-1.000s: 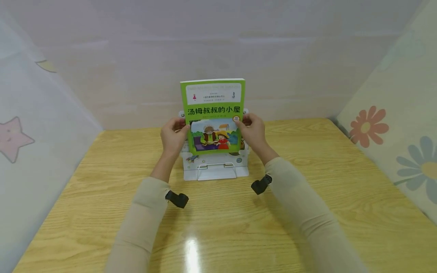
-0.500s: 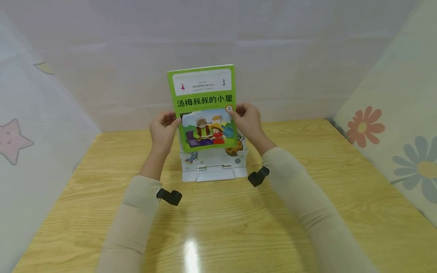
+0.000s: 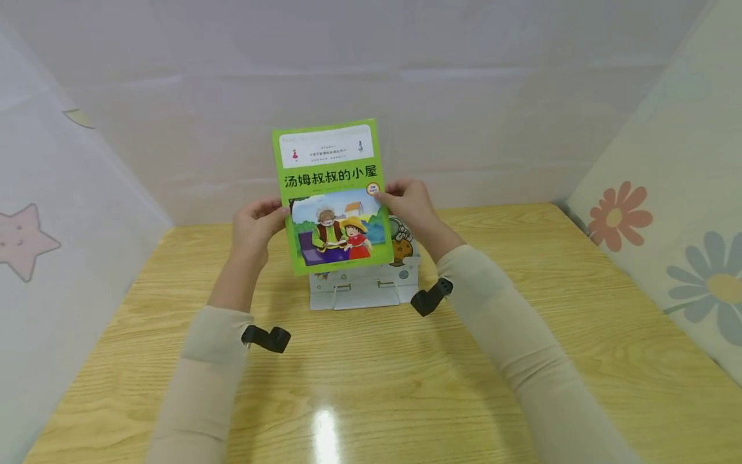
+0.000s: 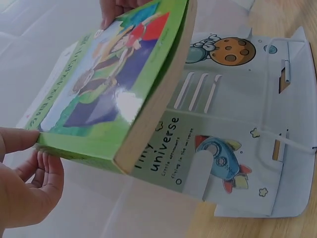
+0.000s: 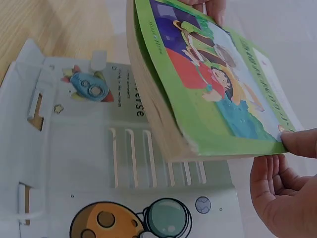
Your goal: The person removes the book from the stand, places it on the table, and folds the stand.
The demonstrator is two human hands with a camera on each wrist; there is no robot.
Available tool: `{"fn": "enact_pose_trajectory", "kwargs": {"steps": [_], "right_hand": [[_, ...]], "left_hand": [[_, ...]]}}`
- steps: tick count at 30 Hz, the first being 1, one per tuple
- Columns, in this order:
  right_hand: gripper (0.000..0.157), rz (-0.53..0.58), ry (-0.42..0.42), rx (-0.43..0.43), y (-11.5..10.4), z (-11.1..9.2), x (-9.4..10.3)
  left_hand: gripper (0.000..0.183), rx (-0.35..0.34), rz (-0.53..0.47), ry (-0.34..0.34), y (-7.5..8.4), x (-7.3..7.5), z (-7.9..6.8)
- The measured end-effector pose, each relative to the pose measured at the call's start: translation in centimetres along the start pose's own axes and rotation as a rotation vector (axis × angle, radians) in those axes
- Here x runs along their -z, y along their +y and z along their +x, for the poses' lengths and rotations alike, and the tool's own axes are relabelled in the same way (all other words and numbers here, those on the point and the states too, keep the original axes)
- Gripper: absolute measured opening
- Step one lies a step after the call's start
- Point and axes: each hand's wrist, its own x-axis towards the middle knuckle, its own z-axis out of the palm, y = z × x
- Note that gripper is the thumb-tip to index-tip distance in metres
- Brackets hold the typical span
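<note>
**Green book held upright between two grips, in front of a white stand**

Farthest left of the left grip, a pink star (image 3: 26, 241) is printed on the pale side wall. Nearer, below the left grip, a beige left sleeve (image 3: 194, 386) covers the forearm, with a black left wrist camera (image 3: 268, 338) at its cuff.

The left grip (image 3: 252, 225) pinches the left edge of a green book (image 3: 342, 225), its thumb on the front cover and its curled fingers behind. The book is directly between the two grips, raised off the desk (image 3: 359, 374), its cover facing the wearer and its top leaning a little to the left. The cover picture shows two figures, one in a yellow hat and red dress. Both wrist views show the cover parted slightly from the pages at the lower edge.

Behind and below the book, between the grips, a white stand (image 3: 371, 296) rests on the desk, partly hidden. A blue rocket (image 4: 218, 158) is printed on the side nearer the left grip, an orange planet (image 4: 234, 51) on the side nearer the right. Whether book and stand touch, I cannot tell.

The right grip (image 3: 413, 205) pinches the book's right edge, thumb in front and curled fingers behind. Below it are a black right wrist camera (image 3: 431, 298) and a beige right sleeve (image 3: 522, 341). Well to its right, a red flower (image 3: 620, 216) and then a grey-blue flower (image 3: 721, 287) decorate the other side wall.
</note>
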Motion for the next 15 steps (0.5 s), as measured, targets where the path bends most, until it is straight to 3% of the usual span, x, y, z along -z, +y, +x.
{"fn": "enact_pose_trajectory", "kwargs": {"steps": [8,15], "right_hand": [[0.020,0.019,-0.089,-0.110,0.0,0.0,-1.4],[0.023,0.109,-0.143,-0.166,0.1,-0.3,-3.2]], "left_hand": [[0.008,0.102,-0.149,-0.053,0.3,2.3,-0.5],[0.009,0.120,-0.206,-0.074,0.4,4.6,-0.9]]}}
